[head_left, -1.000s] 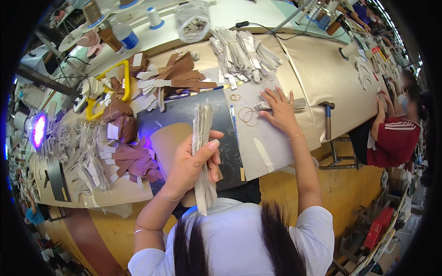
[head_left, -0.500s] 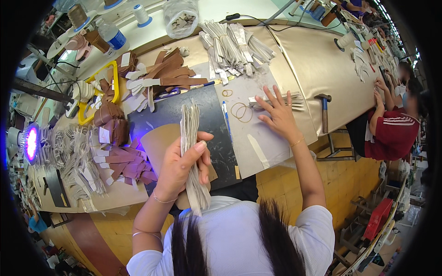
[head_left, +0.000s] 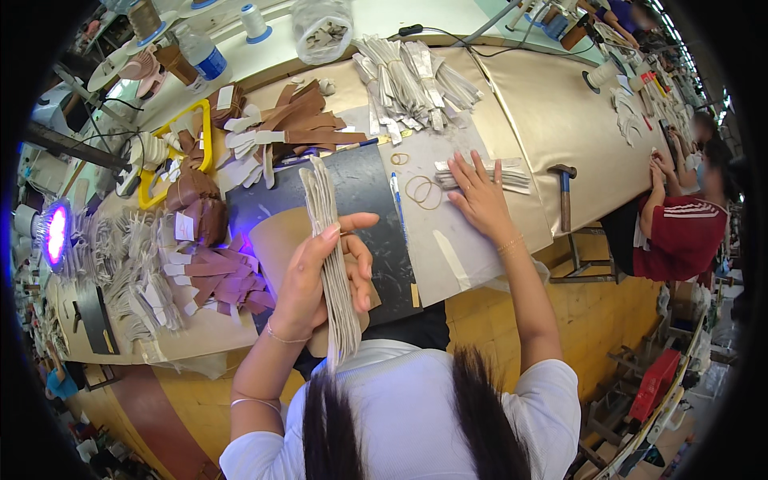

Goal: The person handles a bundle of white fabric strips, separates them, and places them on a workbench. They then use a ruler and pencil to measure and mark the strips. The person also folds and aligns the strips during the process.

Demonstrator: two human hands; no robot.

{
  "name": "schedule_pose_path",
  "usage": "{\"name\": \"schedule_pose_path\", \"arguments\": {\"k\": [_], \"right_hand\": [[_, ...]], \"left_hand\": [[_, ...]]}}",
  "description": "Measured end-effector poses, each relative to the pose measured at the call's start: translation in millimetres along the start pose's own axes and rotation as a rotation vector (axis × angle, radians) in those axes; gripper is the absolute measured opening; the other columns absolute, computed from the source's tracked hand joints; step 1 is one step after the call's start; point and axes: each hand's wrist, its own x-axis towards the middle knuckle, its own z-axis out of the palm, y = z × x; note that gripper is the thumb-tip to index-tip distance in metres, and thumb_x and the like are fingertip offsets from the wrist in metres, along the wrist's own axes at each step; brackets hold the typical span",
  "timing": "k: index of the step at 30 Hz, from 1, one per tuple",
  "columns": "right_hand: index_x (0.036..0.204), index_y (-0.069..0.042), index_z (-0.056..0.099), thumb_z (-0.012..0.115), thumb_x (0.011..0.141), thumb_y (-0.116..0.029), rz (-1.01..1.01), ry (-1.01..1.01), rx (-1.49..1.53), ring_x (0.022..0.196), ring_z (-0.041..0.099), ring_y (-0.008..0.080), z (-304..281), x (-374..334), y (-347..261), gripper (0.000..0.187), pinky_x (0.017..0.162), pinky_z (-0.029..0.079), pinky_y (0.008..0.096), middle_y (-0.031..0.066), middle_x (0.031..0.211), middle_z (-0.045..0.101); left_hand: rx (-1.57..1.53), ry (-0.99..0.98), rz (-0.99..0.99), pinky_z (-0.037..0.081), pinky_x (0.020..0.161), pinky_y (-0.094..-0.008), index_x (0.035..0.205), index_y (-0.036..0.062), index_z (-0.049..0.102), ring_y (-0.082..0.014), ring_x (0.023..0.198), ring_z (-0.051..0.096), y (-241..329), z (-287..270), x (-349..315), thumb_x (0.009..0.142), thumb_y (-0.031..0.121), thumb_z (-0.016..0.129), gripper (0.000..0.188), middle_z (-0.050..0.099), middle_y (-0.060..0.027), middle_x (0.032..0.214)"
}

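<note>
My left hand (head_left: 306,276) grips a thick bundle of pale grey-white strips (head_left: 341,308), held upright in front of my chest. The thumb presses its near face while the index finger sticks out to the right. On the grey work surface, my right hand (head_left: 482,204) lies flat, fingers stretched, over a smaller stack of similar strips (head_left: 517,178). The ends of that stack show on both sides of the hand. Left of it are loose rubber bands (head_left: 422,193) and a blue pen (head_left: 398,210). Under the held bundle are a black mat (head_left: 368,204) and a brown sheet (head_left: 276,240).
Banded strip bundles (head_left: 412,84) lie at the back. Brown strips (head_left: 308,116), a yellow basket (head_left: 210,136) and purple-lit pieces (head_left: 228,276) are on the left, near a bright lamp (head_left: 56,234). A hammer (head_left: 565,196) rests at right; beyond sits a person in red (head_left: 684,232).
My right hand has settled onto the small stack, with its fingers closer together. The bundle in my left hand has tilted slightly, and the left fingers have loosened and spread a little.
</note>
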Motion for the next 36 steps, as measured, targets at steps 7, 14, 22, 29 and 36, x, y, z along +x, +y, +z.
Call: {"name": "schedule_pose_path", "arguments": {"k": [7, 14, 22, 29, 36], "right_hand": [[0.158, -0.023, 0.032, 0.052, 0.093, -0.063, 0.021, -0.070, -0.078, 0.153, 0.022, 0.0274, -8.0, 30.7, 6.6, 0.078, 0.119, 0.002, 0.0652, -0.0008, 0.164, 0.031], [0.157, -0.020, 0.034, 0.050, 0.098, -0.053, 0.005, -0.074, 0.038, 0.152, 0.023, 0.0286, -5.8, 0.6, 1.7, 0.069, 0.122, 0.007, 0.0594, 0.0022, 0.165, 0.028], [0.155, -0.018, 0.038, 0.055, 0.098, -0.043, -0.004, 0.117, 0.158, 0.152, 0.024, 0.0263, -20.4, -8.0, 4.9, 0.065, 0.123, 0.008, 0.0549, 0.0036, 0.164, 0.029], [0.156, -0.016, 0.036, 0.057, 0.097, -0.043, -0.028, 0.137, 0.120, 0.152, 0.025, 0.0268, -21.0, 0.8, 8.1, 0.068, 0.124, 0.010, 0.0511, 0.0030, 0.164, 0.030], [0.142, -0.016, 0.052, 0.071, 0.088, -0.033, -0.143, 0.110, 0.125, 0.144, 0.036, 0.0269, -20.1, 17.5, 13.8, 0.059, 0.118, 0.026, 0.0490, 0.0067, 0.153, 0.044]], "left_hand": [[0.063, 0.007, -0.011, 0.052, 0.046, -0.0260, 0.135, -0.0093, 0.046, -0.0176, 0.052, 0.063, 0.4, -0.7, -2.1, 0.103, 0.038, 0.045, 0.057, 0.060, -0.0116, 0.080], [0.080, 0.005, -0.019, 0.051, 0.046, -0.0253, 0.133, -0.0084, 0.048, -0.0164, 0.053, 0.063, 0.4, -1.0, -1.6, 0.103, 0.037, 0.046, 0.054, 0.060, -0.0105, 0.080], [0.072, 0.023, -0.022, 0.052, 0.048, -0.0263, 0.126, -0.0063, 0.052, -0.0156, 0.052, 0.061, -0.4, 0.1, -2.3, 0.103, 0.035, 0.048, 0.047, 0.060, -0.0100, 0.079], [0.096, 0.028, -0.014, 0.052, 0.048, -0.0261, 0.123, -0.0047, 0.053, -0.0150, 0.053, 0.061, 1.0, -0.7, -1.7, 0.104, 0.034, 0.048, 0.044, 0.061, -0.0099, 0.078], [0.078, 0.025, 0.001, 0.051, 0.048, -0.0258, 0.123, -0.0042, 0.053, -0.0143, 0.052, 0.060, -1.0, -0.5, -0.8, 0.104, 0.034, 0.049, 0.042, 0.061, -0.0098, 0.078]]}}
